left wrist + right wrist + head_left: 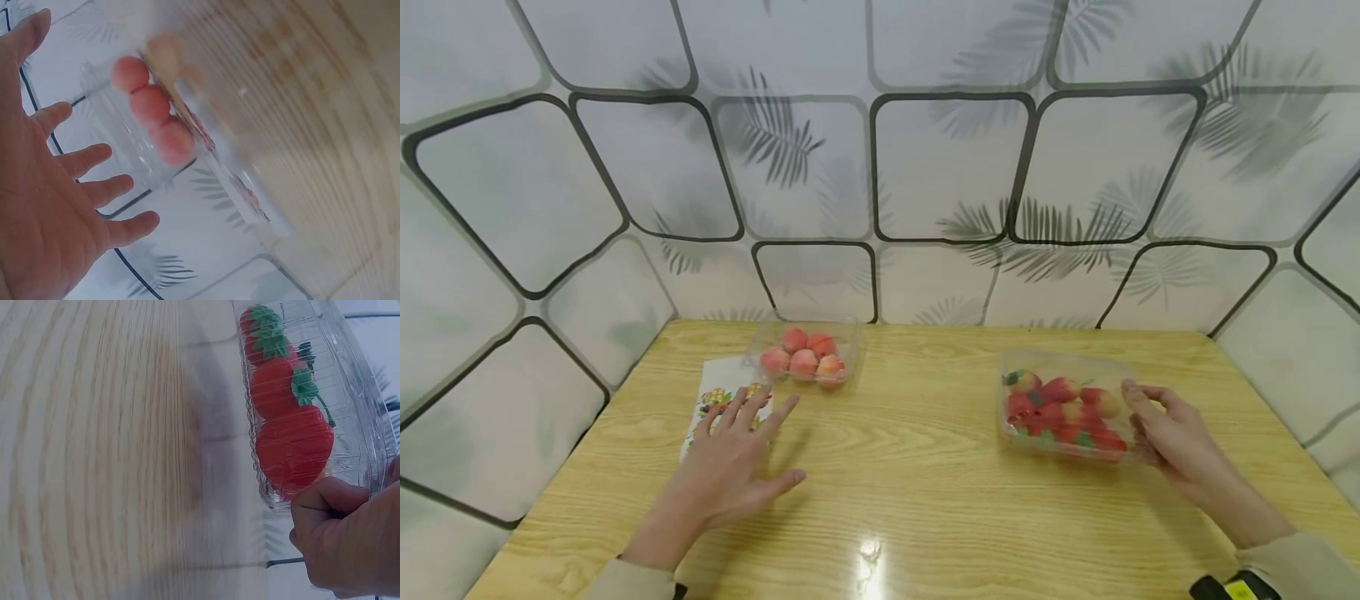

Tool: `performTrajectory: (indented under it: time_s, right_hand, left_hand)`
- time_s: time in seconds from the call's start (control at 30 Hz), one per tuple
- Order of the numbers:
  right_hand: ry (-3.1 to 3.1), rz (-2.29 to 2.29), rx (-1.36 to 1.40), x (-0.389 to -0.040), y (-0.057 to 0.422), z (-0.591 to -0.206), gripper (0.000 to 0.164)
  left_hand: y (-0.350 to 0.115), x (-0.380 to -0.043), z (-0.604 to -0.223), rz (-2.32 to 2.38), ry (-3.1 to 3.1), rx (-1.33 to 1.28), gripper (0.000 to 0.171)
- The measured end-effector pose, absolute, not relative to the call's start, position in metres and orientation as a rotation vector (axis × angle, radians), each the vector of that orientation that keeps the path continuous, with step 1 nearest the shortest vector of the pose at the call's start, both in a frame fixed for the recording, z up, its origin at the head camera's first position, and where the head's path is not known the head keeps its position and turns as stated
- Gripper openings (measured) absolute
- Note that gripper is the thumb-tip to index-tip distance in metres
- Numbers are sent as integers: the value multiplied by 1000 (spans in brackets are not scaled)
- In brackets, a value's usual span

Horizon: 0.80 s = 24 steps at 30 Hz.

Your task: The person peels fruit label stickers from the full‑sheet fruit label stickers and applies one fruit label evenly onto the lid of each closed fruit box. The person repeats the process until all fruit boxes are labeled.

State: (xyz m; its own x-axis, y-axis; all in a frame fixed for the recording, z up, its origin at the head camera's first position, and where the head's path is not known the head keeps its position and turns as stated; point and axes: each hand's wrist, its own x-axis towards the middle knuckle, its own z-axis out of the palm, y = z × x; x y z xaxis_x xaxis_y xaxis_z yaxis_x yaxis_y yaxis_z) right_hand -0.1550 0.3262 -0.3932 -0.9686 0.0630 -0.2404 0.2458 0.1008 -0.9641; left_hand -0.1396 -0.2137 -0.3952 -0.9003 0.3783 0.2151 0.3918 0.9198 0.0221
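Note:
My right hand [1176,437] grips the right end of a clear plastic box [1138,375], fingers curled under it and thumb at the rim. Red strawberries [1060,412] with green leaves fill the box; the right wrist view shows a gap between its ribbed base and the tabletop. On the left, my left hand [730,467] is spread palm down above the table, holding nothing. Beyond its fingertips stands a second clear box [850,333] with several pink-red peaches [803,363]. A white sheet with a printed fruit pattern [718,375] lies partly hidden beneath that hand in the head view.
The wooden table [910,500] reaches back to a wall covering [947,167] with dark outlined shapes and grey leaf prints, which also closes in both sides. The peach box stands near the table's back edge. A bright light reflection shows at the front middle.

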Motion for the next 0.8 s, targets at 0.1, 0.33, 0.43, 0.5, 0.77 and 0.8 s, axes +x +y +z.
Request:
performTrajectory:
  time_s: [0.1, 0.33, 0.43, 0.5, 0.77, 0.8]
  right_hand:
    - [2233, -1977, 318, -154, 321, -392, 31]
    - [2241, -1935, 306, -152, 308, -390, 33]
    - [2223, -1929, 301, -151, 302, -389, 34]
    - [2229, -1908, 300, -150, 299, -389, 36]
    - [2250, -1830, 306, -147, 283, -388, 47]
    - [2244, -1831, 309, -146, 281, -388, 47]
  left_hand:
    - [-220, -139, -394, -114, -2874, -558, 86]
    - [-236, -137, -391, -133, -2902, -513, 86]
    - [-241, -137, -390, -113, -2909, -491, 85]
    - [-244, -136, -390, -112, -2921, -478, 85]
    - [-256, -133, -393, -115, -2947, -430, 87]
    - [-257, -132, -392, -121, -2945, -423, 87]
